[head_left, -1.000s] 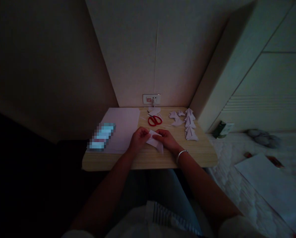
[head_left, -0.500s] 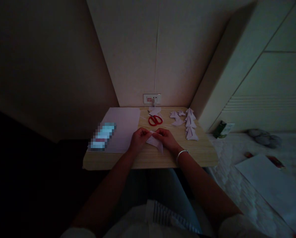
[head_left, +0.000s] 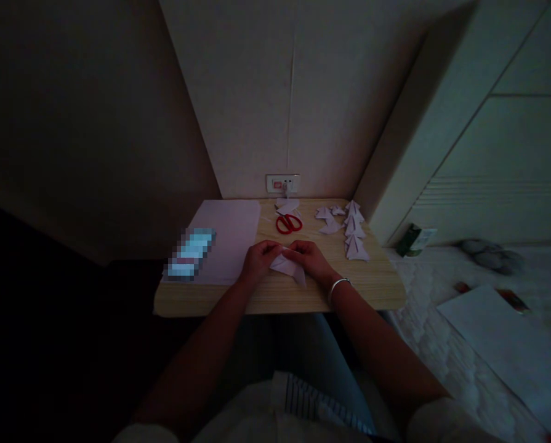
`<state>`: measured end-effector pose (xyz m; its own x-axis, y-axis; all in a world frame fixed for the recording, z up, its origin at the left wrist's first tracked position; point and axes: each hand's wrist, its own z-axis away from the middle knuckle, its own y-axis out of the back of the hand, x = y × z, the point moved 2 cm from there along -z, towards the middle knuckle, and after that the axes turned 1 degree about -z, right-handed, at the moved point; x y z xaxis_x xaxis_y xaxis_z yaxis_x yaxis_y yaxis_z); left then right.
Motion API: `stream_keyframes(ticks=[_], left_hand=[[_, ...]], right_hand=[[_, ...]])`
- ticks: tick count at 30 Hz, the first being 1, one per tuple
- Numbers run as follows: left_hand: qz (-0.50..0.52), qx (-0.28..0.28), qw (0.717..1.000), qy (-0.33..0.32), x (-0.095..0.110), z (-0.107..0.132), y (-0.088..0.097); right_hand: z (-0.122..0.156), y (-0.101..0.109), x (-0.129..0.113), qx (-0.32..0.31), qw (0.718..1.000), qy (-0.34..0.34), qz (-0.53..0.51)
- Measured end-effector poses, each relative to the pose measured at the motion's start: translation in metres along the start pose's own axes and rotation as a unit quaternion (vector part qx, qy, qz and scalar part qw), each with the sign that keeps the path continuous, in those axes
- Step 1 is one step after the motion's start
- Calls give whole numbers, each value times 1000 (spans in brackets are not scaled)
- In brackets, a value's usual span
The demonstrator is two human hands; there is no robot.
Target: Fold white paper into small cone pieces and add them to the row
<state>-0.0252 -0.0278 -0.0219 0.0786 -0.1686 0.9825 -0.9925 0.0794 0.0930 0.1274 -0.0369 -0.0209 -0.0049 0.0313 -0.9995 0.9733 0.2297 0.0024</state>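
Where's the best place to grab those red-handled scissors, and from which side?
Probably by the scissors' red handles, coming from the near side: they lie flat, both loops uncovered and nearest, blades pointing away toward the paper scraps. The right hand is close but holding a small paper piece.

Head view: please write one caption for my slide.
Left hand and right hand pinch a partly folded paper over a wood-grain tabletop, near red-handled scissors.

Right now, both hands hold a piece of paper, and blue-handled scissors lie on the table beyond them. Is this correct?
No: in the head view, the scissors are red-handled, not blue-handled. Otherwise correct: left hand and right hand hold the paper.
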Motion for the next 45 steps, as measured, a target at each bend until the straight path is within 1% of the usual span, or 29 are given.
stream_keyframes(ticks=[5,8,10,13,17,23,26,28,36,42,45], left_hand=[[-51,15,998,-25,2,3,0],[-83,23,995,-46,4,5,0],[-90,19,994,-50,6,5,0],[-77,9,996,-41,6,5,0],[-34,-4,999,-25,5,3,0],[32,-53,998,20,1,2,-1],[32,-41,998,40,0,1,0],[31,-33,998,42,-1,1,0],[-2,-28,1000,-9,3,2,0],[-11,-45,999,-9,1,1,-1],[-35,-27,999,-22,1,1,0]], right_hand=[[1,-1,-2,-15,1000,-3,15],[2,-3,-3,-36,999,-17,25],[3,-2,-3,-37,998,-28,35],[3,-1,-1,-28,998,-32,44],[2,0,1,-20,999,-36,18],[3,0,-1,-22,999,-26,0],[3,-1,-1,-30,999,-33,9],[3,-1,-2,-35,999,-31,20],[2,-1,-1,-29,997,-24,63],[3,-1,-3,-32,999,-21,27],[3,-2,-3,-34,999,-29,27]])
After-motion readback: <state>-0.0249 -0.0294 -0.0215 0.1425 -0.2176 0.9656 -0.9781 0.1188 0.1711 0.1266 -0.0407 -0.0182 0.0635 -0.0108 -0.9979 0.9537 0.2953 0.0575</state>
